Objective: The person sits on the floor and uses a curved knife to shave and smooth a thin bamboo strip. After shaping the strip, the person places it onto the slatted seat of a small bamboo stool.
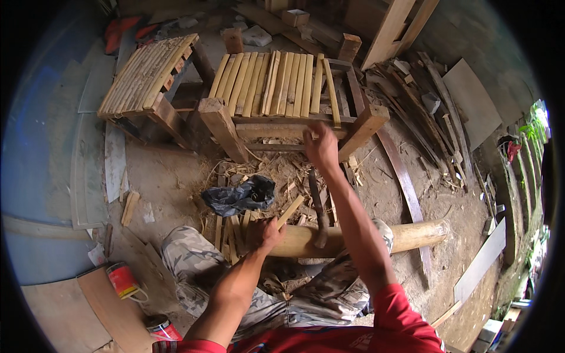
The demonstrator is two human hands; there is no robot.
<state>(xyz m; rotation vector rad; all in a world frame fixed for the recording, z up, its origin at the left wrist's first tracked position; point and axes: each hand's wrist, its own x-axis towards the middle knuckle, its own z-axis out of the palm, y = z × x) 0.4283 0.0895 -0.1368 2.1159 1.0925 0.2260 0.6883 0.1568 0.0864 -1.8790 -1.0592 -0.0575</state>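
My left hand (265, 235) is closed on a short split bamboo slat (291, 212), low over a thick bamboo pole (421, 235) lying across my knees. My right hand (322, 146) reaches out to the front rail (282, 131) of a wooden bench frame, its fingers curled; anything small between them is hidden. Bamboo slats (268, 82) lie side by side across that frame. Close to my right hand, one loose-looking slat (332, 94) sits at a slant at the right end of the row. A long-bladed knife (318, 206) rests with one end on the pole.
Left of the frame stands a second bamboo-topped bench (150, 73). A black plastic bag (238, 195) lies among shavings on the ground. Scrap timber (418, 112) is piled at the right. Red cans (123, 279) sit at the lower left by some boards.
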